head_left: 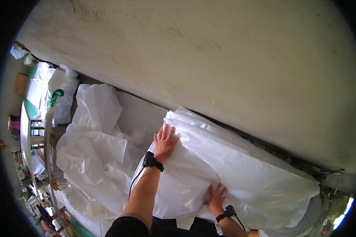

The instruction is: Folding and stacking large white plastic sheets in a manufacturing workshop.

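Note:
A large stack of folded white plastic sheeting (241,170) lies in front of me, along the foot of the wall. My left hand (165,143) presses on its left end with fingers spread. Lower down and to the right, my right hand (215,199) rests on the sheeting near its front side, fingers apart. Neither hand grips anything. Each wrist wears a black strap with a small black device, and a cable runs from it. To the left, a loose crumpled heap of translucent white plastic (99,158) adjoins the stack.
A bare plaster wall (209,55) rises behind the stack. At the left stand a curved metal bar (48,158) with a green wrap (56,96) and plastic-wrapped bundles (63,91). Machinery and clutter fill the far left. A pipe with a tap (338,179) sits at the right.

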Motion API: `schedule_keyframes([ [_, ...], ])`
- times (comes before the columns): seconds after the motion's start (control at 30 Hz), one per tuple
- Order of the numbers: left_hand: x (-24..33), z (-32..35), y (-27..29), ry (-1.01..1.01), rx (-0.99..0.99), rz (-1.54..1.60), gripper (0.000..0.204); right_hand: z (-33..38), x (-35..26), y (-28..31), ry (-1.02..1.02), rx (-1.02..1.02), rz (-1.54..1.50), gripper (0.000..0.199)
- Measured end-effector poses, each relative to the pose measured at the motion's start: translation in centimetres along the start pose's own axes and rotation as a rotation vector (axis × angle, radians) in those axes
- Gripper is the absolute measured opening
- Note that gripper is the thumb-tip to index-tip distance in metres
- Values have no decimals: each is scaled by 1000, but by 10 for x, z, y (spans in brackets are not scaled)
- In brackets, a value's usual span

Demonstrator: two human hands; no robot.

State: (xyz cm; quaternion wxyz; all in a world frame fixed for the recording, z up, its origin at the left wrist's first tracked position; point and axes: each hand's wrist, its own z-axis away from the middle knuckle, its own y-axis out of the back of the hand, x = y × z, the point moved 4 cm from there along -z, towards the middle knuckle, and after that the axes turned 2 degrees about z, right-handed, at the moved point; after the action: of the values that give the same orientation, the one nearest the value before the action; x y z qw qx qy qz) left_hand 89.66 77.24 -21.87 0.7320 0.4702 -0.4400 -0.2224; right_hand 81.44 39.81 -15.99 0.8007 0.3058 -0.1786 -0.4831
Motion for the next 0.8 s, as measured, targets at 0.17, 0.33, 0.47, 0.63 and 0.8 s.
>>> schedule_keyframes([
  [0.17,9,-50,57,-67,313,211,61,2,8,-7,9,25,92,101],
  [0.33,-11,-105,74,-1,-82,415,45,2,-10,13,34,-71,-79,98],
  [0.47,17,-84,102,-253,-12,139,21,-2,6,5,29,-70,32,105],
  [0.63,68,11,157,-394,-296,404,11,-36,-12,43,324,-456,-705,69],
  [0.8,109,56,161,-394,-995,499,10,-30,-102,164,-80,-663,-1701,42],
])
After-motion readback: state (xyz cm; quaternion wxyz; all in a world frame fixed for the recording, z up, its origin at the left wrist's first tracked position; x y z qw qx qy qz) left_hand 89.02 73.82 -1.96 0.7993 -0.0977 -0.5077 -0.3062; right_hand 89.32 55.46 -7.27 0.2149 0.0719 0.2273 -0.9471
